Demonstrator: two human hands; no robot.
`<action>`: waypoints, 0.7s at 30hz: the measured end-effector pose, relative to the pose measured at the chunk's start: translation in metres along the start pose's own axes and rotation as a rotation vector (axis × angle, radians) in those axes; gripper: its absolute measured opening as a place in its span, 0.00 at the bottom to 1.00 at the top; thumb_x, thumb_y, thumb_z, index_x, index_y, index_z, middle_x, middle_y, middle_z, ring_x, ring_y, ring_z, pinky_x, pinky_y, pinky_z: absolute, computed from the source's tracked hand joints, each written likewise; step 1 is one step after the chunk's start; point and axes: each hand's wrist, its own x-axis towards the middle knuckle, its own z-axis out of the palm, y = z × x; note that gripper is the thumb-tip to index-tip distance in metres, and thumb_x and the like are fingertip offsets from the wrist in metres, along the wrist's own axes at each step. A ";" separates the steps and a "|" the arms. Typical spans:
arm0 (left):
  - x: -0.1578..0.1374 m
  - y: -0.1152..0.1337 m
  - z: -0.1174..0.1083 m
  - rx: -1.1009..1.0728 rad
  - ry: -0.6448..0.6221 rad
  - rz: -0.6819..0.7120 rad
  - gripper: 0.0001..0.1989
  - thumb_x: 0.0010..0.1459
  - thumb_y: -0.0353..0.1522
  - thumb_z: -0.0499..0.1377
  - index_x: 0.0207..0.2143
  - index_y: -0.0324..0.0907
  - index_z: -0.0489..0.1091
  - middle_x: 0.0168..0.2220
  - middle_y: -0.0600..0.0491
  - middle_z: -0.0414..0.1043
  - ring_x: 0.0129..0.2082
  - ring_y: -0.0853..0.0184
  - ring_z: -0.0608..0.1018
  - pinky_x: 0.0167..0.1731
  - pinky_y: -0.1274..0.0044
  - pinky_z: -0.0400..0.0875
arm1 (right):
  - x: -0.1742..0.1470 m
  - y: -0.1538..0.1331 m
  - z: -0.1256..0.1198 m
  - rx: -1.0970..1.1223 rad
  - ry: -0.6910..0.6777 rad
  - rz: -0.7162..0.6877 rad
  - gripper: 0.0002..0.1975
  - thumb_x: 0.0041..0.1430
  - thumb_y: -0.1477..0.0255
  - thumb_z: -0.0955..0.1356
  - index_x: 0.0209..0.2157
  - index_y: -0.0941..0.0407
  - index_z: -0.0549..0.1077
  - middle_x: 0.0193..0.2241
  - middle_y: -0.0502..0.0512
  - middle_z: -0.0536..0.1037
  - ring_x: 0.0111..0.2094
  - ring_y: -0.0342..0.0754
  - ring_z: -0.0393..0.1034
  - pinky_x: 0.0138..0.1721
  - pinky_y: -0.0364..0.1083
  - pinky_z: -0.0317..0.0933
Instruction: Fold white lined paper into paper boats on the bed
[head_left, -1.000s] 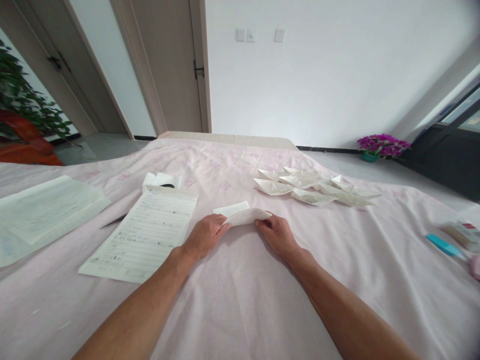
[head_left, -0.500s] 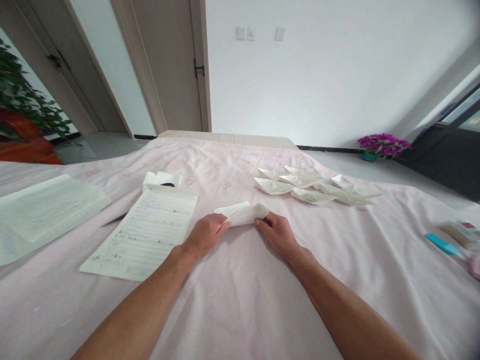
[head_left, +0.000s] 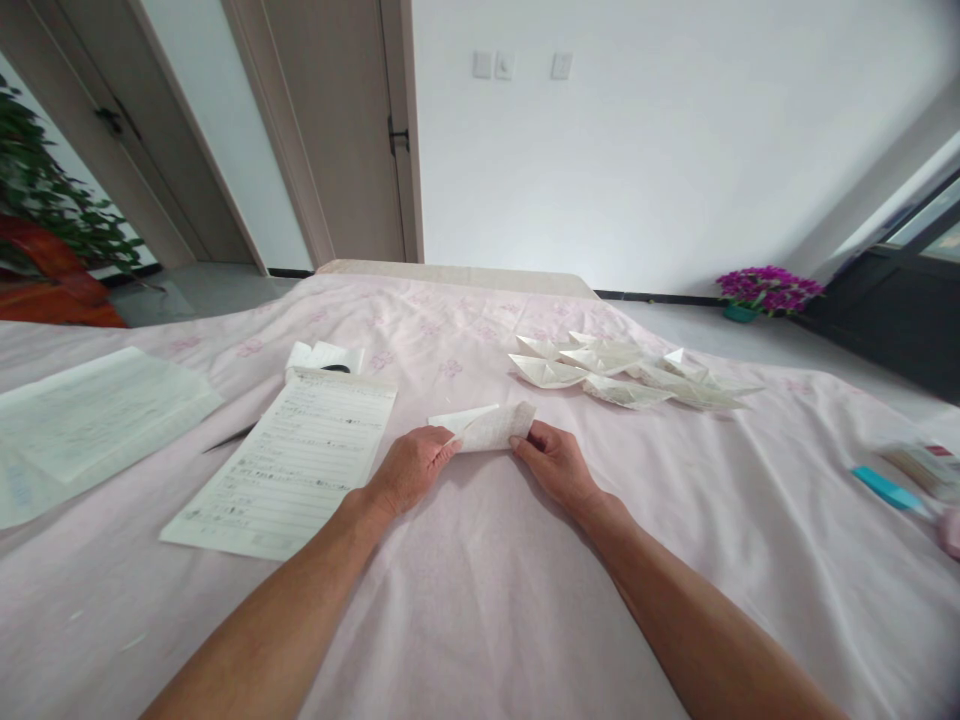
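Between my two hands is a partly folded sheet of paper (head_left: 493,428), low over the pink cloth. My left hand (head_left: 415,467) pinches its left end, thumb on top. My right hand (head_left: 556,462) grips the right end between thumb and fingers. A slanting flap crosses the paper's upper face, and a whiter layer shows behind it. Several folded paper boats (head_left: 600,368) lie grouped beyond my right hand. Left of my left hand lies a lined, handwritten sheet (head_left: 292,460), with dark scissors (head_left: 234,437) partly hidden under it.
More written sheets (head_left: 90,420) lie at the far left on the pink flowered cloth (head_left: 465,600). A small folded paper (head_left: 304,357) sits above the lined sheet. On the right edge are a blue object (head_left: 886,488) and a blurred box (head_left: 930,468).
The paper's right end has shifted slightly, its upper right corner now standing up above my right thumb. Both hands keep nearly the same place and hold.
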 end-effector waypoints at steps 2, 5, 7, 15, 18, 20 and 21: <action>0.000 0.000 0.000 -0.005 0.003 -0.001 0.20 0.68 0.38 0.45 0.29 0.41 0.70 0.28 0.52 0.72 0.31 0.66 0.74 0.34 0.76 0.66 | 0.000 0.000 0.000 -0.001 -0.001 0.006 0.09 0.57 0.67 0.64 0.27 0.56 0.69 0.23 0.48 0.69 0.27 0.44 0.62 0.28 0.41 0.56; 0.001 0.000 0.000 -0.023 0.011 0.000 0.20 0.68 0.39 0.45 0.29 0.41 0.69 0.27 0.52 0.71 0.30 0.66 0.73 0.33 0.76 0.64 | 0.001 0.000 0.001 -0.003 0.002 0.018 0.10 0.58 0.66 0.64 0.26 0.56 0.68 0.22 0.47 0.68 0.26 0.44 0.62 0.27 0.41 0.55; 0.001 0.001 0.001 -0.040 0.025 -0.004 0.20 0.68 0.39 0.45 0.28 0.41 0.69 0.27 0.53 0.71 0.29 0.67 0.73 0.32 0.77 0.63 | 0.001 -0.001 0.001 -0.018 0.008 0.025 0.11 0.58 0.65 0.64 0.25 0.56 0.68 0.21 0.47 0.68 0.25 0.43 0.61 0.26 0.41 0.54; 0.001 0.004 0.003 -0.081 0.051 -0.093 0.22 0.68 0.41 0.43 0.26 0.41 0.66 0.23 0.55 0.66 0.24 0.69 0.67 0.28 0.77 0.58 | 0.000 -0.004 -0.001 -0.001 0.013 0.041 0.12 0.60 0.64 0.63 0.25 0.56 0.67 0.19 0.46 0.65 0.23 0.41 0.59 0.24 0.41 0.51; 0.001 0.003 0.004 -0.092 0.048 -0.133 0.23 0.67 0.42 0.43 0.25 0.41 0.65 0.22 0.56 0.63 0.23 0.70 0.66 0.27 0.77 0.56 | 0.002 0.000 0.001 0.034 0.004 0.052 0.09 0.58 0.65 0.65 0.31 0.56 0.70 0.19 0.45 0.66 0.22 0.42 0.59 0.24 0.41 0.52; 0.001 0.002 0.004 -0.093 0.050 -0.146 0.23 0.67 0.42 0.43 0.25 0.41 0.66 0.22 0.56 0.63 0.24 0.70 0.65 0.27 0.78 0.56 | 0.002 0.002 0.002 0.040 0.006 0.058 0.11 0.57 0.65 0.66 0.39 0.56 0.72 0.19 0.45 0.67 0.22 0.42 0.61 0.24 0.41 0.53; 0.001 0.002 0.004 -0.092 0.050 -0.147 0.22 0.67 0.41 0.43 0.26 0.41 0.66 0.23 0.56 0.64 0.24 0.70 0.66 0.27 0.78 0.56 | 0.002 0.002 0.002 0.035 0.010 0.055 0.13 0.57 0.65 0.66 0.42 0.56 0.72 0.19 0.44 0.67 0.22 0.42 0.61 0.24 0.41 0.54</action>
